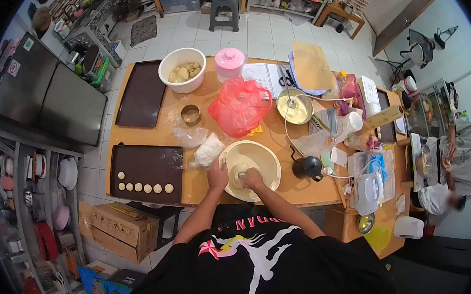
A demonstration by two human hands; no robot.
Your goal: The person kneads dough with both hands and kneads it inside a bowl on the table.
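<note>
A cream-coloured bowl (271, 154) with pale dough (240, 180) in it stands at the table's front edge. My left hand (218, 175) is at the bowl's left rim, with its fingers over the edge. Inside the bowl, my right hand (252, 178) is closed at the dough, its fingertips partly hidden. A white, floury plastic bag (209, 150) lies just beyond my left hand. To the left, several small dough balls (148, 188) sit on a dark baking tray (152, 160).
A second dark tray (140, 96), a white tub (186, 86), a pink canister (230, 63) and a red plastic bag (239, 107) stand farther back. On the right are a metal bowl (295, 108) and a black kettle (307, 168). Another person (460, 155) is at the far right.
</note>
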